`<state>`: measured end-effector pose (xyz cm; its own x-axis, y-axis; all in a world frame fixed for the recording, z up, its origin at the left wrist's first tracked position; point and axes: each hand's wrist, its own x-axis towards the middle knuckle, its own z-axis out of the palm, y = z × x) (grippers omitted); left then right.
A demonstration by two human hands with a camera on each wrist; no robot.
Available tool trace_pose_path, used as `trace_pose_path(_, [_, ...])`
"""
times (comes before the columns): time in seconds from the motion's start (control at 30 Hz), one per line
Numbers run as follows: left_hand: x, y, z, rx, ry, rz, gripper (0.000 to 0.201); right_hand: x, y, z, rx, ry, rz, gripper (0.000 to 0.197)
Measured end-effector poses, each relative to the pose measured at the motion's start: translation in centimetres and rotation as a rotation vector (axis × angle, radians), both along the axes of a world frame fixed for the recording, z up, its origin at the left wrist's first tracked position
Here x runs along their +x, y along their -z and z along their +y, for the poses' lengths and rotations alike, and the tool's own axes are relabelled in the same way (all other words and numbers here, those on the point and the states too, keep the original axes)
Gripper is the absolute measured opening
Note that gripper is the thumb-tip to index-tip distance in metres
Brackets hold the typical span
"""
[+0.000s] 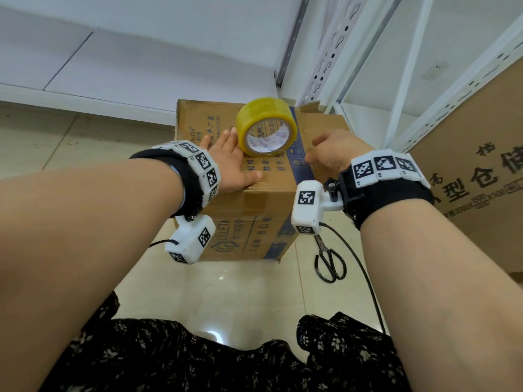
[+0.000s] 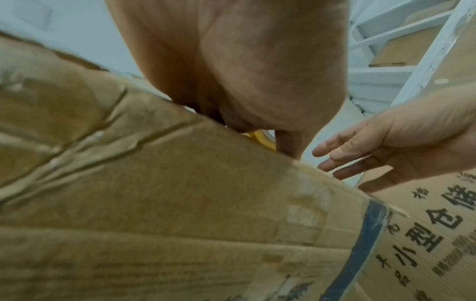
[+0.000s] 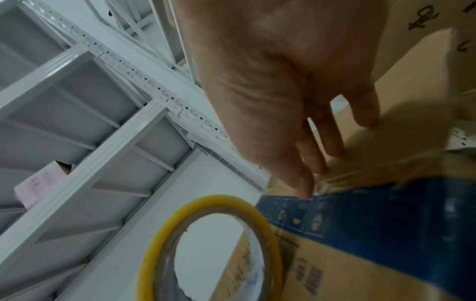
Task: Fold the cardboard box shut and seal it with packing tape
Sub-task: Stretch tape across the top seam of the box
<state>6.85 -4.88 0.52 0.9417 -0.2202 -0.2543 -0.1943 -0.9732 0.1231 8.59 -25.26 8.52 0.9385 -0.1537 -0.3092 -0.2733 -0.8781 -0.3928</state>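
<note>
On the shiny tile floor (image 1: 226, 292) stands the cardboard box (image 1: 249, 227), with its top flaps folded down. A yellow roll of packing tape (image 1: 267, 127) sits on edge on top of the box, near the middle, so you can look right through its hole. The left hand (image 1: 229, 162) lies flat on the left flap with its fingers straight, pressing down — its fingertips are just beside the roll. The right hand (image 1: 334, 154) is over the right flap; in the right wrist view its fingers (image 3: 316, 140) are loose and spread, and the tips touch the cardboard next to the blue stripe (image 3: 373, 207). It holds nothing. A pair of black scissors (image 1: 329, 261) lies on the floor to the right of the box. Behind the box is a white metal shelf (image 1: 368, 66), and a bigger cardboard carton (image 1: 467, 171) with black letters leans at the far right
</note>
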Motion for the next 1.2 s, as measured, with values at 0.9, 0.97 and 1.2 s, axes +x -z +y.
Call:
trace_pose_path(0.9, [0.3,-8.5,-1.5,0.031,0.004,-0.248,0.035,0.6,5.4,0.8,0.603,0.27,-0.389,0.018])
trace_pose_path(0.97, [0.3,-8.1,-2.2,-0.061,0.035,-0.231,0.045,0.3,5.1,-0.1,0.656,0.35,-0.415,0.014])
trace_pose_path(1.2, [-0.8,-6.5,-7.4,-0.279,0.253,-0.069,0.054,-0.3,7.1,-7.2,0.848,0.832,-0.185,0.019])
